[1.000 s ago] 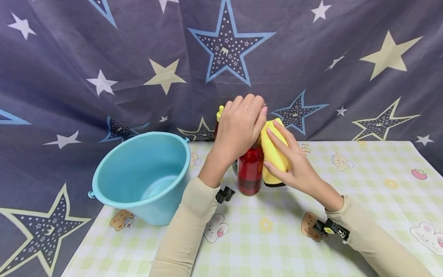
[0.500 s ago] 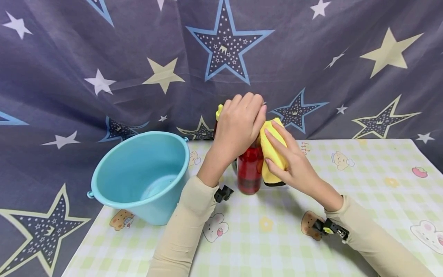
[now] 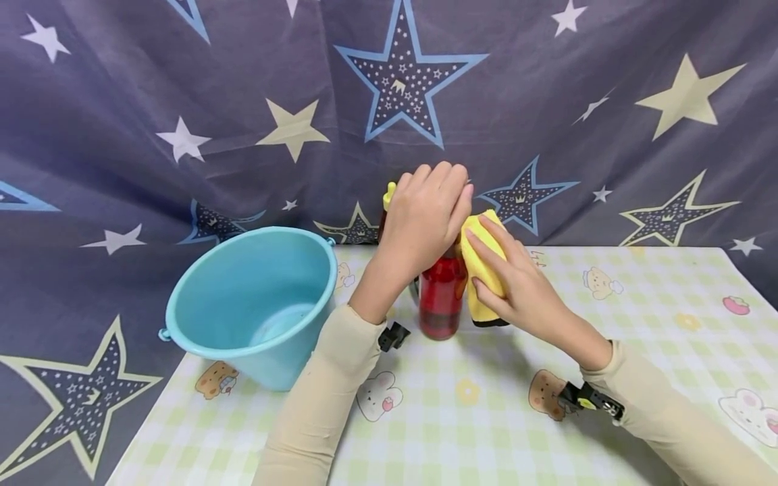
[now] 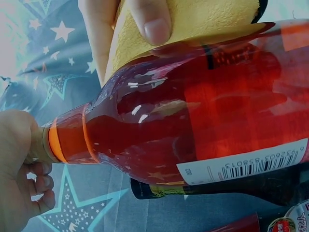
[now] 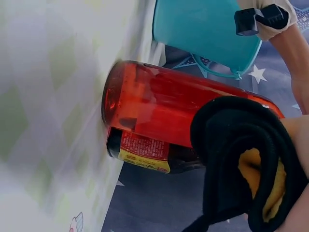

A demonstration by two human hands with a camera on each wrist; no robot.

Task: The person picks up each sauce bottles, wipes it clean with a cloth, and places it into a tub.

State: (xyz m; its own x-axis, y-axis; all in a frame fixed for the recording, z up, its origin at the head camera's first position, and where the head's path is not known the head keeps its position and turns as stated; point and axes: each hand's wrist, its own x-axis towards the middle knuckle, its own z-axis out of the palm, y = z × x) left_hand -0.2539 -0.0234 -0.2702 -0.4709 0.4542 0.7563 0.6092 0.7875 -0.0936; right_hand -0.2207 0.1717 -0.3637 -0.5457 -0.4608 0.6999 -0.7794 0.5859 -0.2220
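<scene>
A: Head view has the red bottle (image 3: 441, 297) standing upright on the checked tablecloth (image 3: 486, 412), just right of the blue bucket (image 3: 252, 304). Which step does this look like?

B: Wiping, by the look of it. The left hand (image 3: 425, 219) curls its fingers over the bottle's top and steadies it. The right hand (image 3: 516, 287) presses a yellow cloth (image 3: 480, 266) flat against the bottle's right side, fingers nearly straight and close together.

A: Does the left wrist view agree?

B: Yes. One fingertip (image 4: 155, 21) lies on the cloth where it meets the bottle's shoulder, and the left hand wraps the neck.

A: And the next move?

B: Probably sliding the cloth down or around the glass, which calls for a firm hold at the top so the bottle stays upright. A second dark bottle (image 5: 145, 152) stands close behind it, easily knocked.
</scene>
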